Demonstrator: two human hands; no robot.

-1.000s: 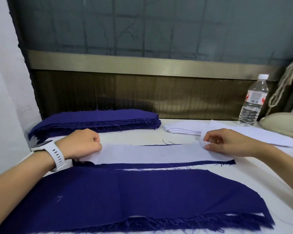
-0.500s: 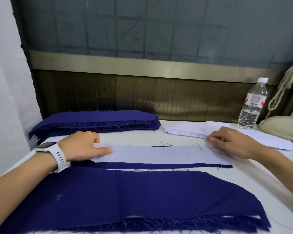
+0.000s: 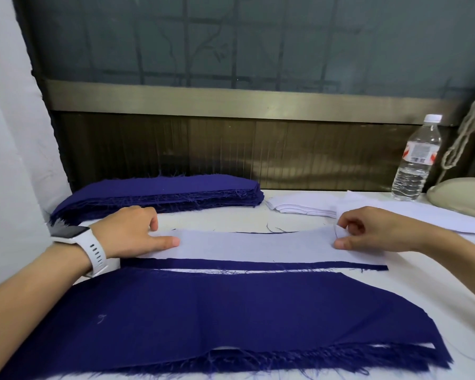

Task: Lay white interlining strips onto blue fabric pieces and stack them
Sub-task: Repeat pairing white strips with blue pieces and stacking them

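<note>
Blue cloth fills the foreground: a wide blue fabric piece (image 3: 231,319) with a frayed near edge lies flat on the white table (image 3: 436,297), and a sliver of white shows beneath its near right corner. Just beyond it, a white strip (image 3: 252,245) lies along a second blue piece (image 3: 258,264), covering all but a narrow band on the near side. The person's left hand (image 3: 132,231), with a white watch (image 3: 77,239) on the wrist, rests on the strip's left end. Its thumb lies flat and straight on the cloth, and the other fingers are loosely bent at the far edge, gripping nothing. The right hand (image 3: 373,230) pinches the strip's right end between thumb and forefinger, with a small corner raised off the blue beneath. Farther back on the left sits a thick stack of blue pieces (image 3: 159,193), and beside it to the right is a pile of white strips (image 3: 302,206). A capped water bottle (image 3: 414,163) stands upright at the far right against the dark wall panel, near a rounded cream object (image 3: 464,198) and a hanging cord (image 3: 466,133).
</note>
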